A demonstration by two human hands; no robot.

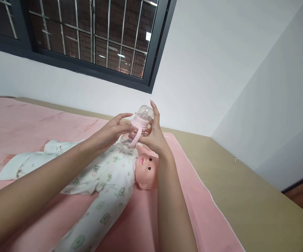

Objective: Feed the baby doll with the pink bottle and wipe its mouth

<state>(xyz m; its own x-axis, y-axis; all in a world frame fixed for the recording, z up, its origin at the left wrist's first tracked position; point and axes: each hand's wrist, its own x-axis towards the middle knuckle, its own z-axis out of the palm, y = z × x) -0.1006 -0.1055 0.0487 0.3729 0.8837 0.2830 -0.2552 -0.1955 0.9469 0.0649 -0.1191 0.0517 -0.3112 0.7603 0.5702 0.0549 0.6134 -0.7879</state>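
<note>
A clear baby bottle with a pink collar (pixel 140 122), a pink handle and a transparent domed cap is held tilted above a doll. My left hand (pixel 116 130) closes on the bottle's left side, its fingers at the collar and body. From the right, my right hand (pixel 155 134) grips the bottle, with one finger raised along the cap. Below lies the doll (pixel 114 171) on its back, in a white suit with green animal prints. Its head (pixel 145 171) points right, partly hidden by my right wrist.
A pink blanket (pixel 204 210) covers much of the wooden surface (pixel 235 196). Behind it stand a white wall (pixel 193 70) and a dark-framed window (pixel 151 63) with metal bars. A brown wooden piece shows at the right edge.
</note>
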